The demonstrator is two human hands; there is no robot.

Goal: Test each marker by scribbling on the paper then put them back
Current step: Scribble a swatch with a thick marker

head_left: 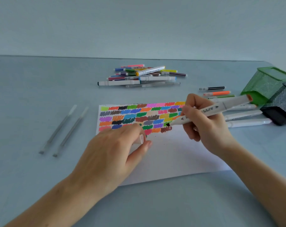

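R hand (202, 123) grips white marker (209, 111), tip just above paper (180, 153); L hand (116, 148) pinches its cap (139, 139).

Pale blue table (40, 185). White paper (180, 153) at centre, its far half scribbled. Beyond the paper: heap of markers (143, 76). Left of paper: two clear pens (63, 130). Right of paper: loose markers (243, 118), green mesh holder (268, 82) and black mesh holder (281, 108), both tipped over.

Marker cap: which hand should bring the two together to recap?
Left, probably. The left hand already pinches the cap, open end toward the uncapped tip. The right hand grips the marker over the paper and need only hold steady.
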